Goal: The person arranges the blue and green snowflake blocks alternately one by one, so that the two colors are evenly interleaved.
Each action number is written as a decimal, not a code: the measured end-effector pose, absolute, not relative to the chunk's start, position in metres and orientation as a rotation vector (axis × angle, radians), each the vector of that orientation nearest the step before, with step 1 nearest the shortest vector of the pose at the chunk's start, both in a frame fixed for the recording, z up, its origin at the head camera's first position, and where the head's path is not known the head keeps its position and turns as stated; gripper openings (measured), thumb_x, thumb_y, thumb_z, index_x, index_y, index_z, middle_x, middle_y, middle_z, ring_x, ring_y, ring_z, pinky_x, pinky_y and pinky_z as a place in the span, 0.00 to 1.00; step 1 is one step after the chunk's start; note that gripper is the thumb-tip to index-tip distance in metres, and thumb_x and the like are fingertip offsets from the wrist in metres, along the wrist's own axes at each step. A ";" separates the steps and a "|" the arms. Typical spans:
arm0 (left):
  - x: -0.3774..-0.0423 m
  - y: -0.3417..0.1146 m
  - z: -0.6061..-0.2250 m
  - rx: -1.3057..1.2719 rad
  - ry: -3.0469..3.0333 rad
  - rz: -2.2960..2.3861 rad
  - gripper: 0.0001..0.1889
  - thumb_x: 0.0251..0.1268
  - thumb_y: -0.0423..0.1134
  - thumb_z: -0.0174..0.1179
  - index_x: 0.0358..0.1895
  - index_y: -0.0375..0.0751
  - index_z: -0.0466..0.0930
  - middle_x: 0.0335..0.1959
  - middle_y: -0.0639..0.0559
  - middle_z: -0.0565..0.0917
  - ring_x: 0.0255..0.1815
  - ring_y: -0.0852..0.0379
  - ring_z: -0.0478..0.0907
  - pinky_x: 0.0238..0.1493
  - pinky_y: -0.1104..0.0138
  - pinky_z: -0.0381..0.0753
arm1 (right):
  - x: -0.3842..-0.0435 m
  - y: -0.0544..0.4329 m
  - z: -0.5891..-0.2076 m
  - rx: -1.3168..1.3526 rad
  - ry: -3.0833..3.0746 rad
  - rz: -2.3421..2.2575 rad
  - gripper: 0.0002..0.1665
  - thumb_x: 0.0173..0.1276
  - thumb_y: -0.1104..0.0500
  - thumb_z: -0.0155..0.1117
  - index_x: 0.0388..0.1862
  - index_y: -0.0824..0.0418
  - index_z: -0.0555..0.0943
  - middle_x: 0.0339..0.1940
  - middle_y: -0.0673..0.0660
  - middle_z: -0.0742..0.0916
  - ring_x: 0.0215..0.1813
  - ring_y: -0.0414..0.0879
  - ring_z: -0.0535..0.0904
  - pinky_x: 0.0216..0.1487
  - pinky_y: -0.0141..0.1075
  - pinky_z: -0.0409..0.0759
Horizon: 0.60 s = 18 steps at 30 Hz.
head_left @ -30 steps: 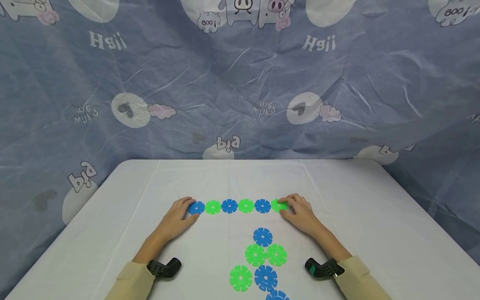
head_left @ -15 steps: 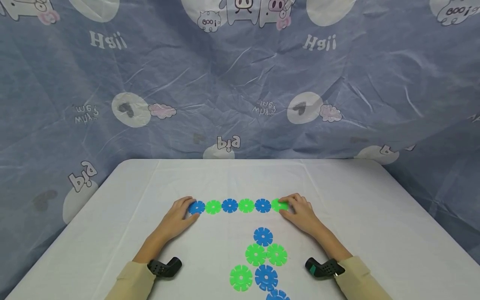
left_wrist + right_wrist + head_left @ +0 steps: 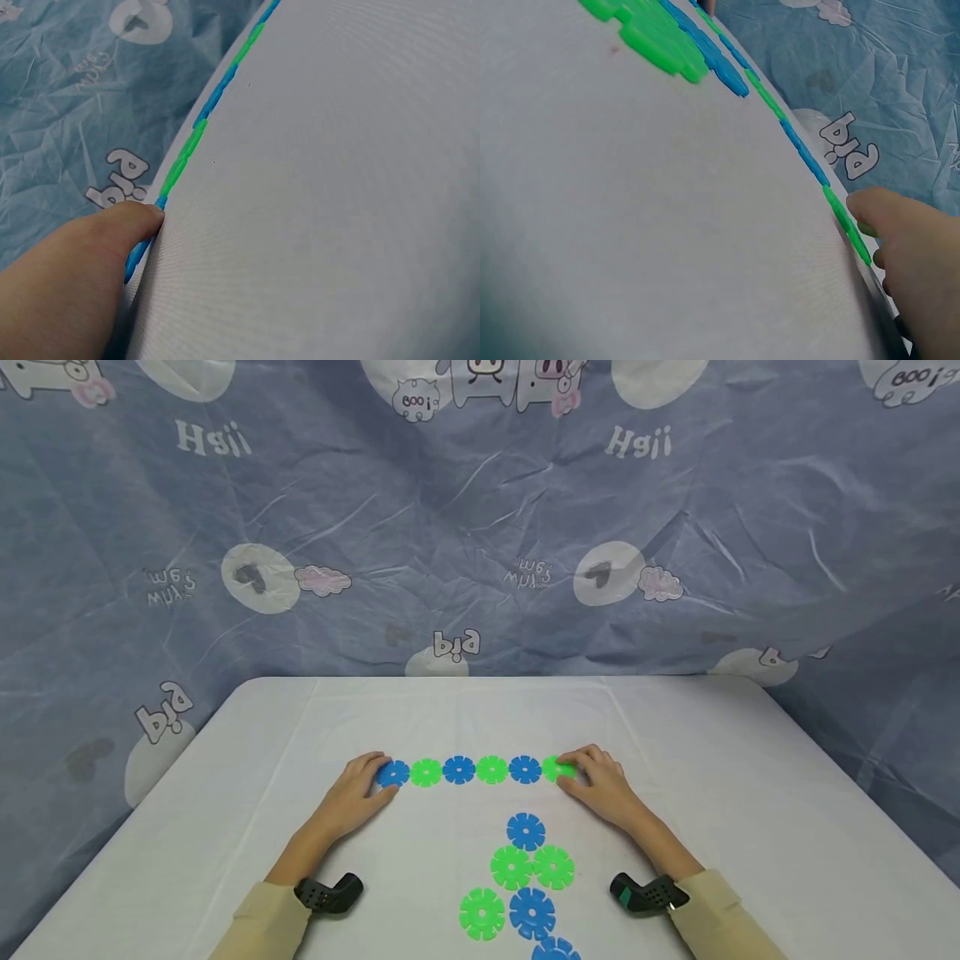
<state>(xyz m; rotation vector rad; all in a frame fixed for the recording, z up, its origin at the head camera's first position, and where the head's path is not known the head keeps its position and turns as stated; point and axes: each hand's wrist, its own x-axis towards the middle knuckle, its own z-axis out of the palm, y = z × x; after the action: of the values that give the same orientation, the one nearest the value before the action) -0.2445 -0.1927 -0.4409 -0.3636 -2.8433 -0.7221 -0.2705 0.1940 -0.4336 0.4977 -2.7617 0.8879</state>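
A straight row of flat, notched plastic snowflake discs, alternating blue and green, lies across the table. My left hand [image 3: 357,795] holds the blue snowflake disc [image 3: 393,774] at the left end, fingers at its far edge and thumb at its near edge. In the left wrist view the thumb [image 3: 124,225] covers part of that disc. At the other end, my right hand [image 3: 600,787] holds the green snowflake disc [image 3: 553,768] between thumb and fingers, partly covering it. Between them sit a green disc [image 3: 426,773], a blue disc [image 3: 459,770] and more, edge to edge.
Nearer the person lie several loose discs: a blue one [image 3: 526,832], green ones [image 3: 512,867] close together, another green one [image 3: 482,914] and further blue ones [image 3: 532,913]. The white-covered table [image 3: 420,718] ends at a patterned blue curtain [image 3: 465,527].
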 end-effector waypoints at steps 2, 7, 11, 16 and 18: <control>-0.245 -0.193 -0.442 -0.370 -2.831 -0.739 0.30 0.61 0.51 0.53 0.62 0.36 0.66 0.64 0.39 0.65 0.67 0.40 0.58 0.64 0.45 0.61 | -0.269 0.194 -0.433 0.504 -2.739 0.894 0.17 0.61 0.51 0.60 0.48 0.55 0.79 0.44 0.54 0.77 0.47 0.48 0.70 0.49 0.47 0.61; -0.242 -0.193 -0.442 -0.402 -2.757 -0.769 0.31 0.60 0.55 0.52 0.59 0.35 0.67 0.61 0.37 0.67 0.64 0.39 0.60 0.61 0.44 0.63 | -0.264 0.189 -0.430 0.567 -2.662 0.875 0.13 0.61 0.53 0.61 0.45 0.52 0.80 0.41 0.50 0.79 0.41 0.43 0.69 0.45 0.42 0.62; -0.241 -0.193 -0.442 -0.416 -2.738 -0.779 0.32 0.60 0.57 0.51 0.59 0.35 0.68 0.60 0.37 0.67 0.64 0.39 0.61 0.60 0.43 0.63 | -0.254 0.183 -0.429 0.661 -2.621 0.857 0.11 0.59 0.55 0.62 0.42 0.50 0.80 0.40 0.47 0.80 0.40 0.41 0.70 0.45 0.41 0.63; -0.243 -0.193 -0.441 -0.383 -2.801 -0.770 0.30 0.60 0.52 0.53 0.60 0.36 0.67 0.63 0.38 0.66 0.66 0.39 0.59 0.63 0.44 0.61 | -0.239 0.176 -0.429 0.808 -2.632 0.814 0.11 0.57 0.54 0.63 0.40 0.45 0.79 0.41 0.42 0.79 0.42 0.38 0.70 0.45 0.39 0.64; -0.244 -0.193 -0.440 -0.369 -2.831 -0.746 0.30 0.61 0.52 0.53 0.61 0.37 0.66 0.64 0.39 0.65 0.67 0.41 0.58 0.64 0.46 0.61 | -0.233 0.173 -0.429 0.855 -2.652 0.817 0.11 0.57 0.53 0.63 0.41 0.43 0.79 0.42 0.40 0.78 0.45 0.37 0.70 0.46 0.39 0.64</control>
<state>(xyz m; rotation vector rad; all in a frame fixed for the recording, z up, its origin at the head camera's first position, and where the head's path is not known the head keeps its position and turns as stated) -0.2441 -0.1925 -0.4395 -0.3693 -2.8306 -0.7457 -0.2327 0.1733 -0.4287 0.8554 -2.6521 0.8169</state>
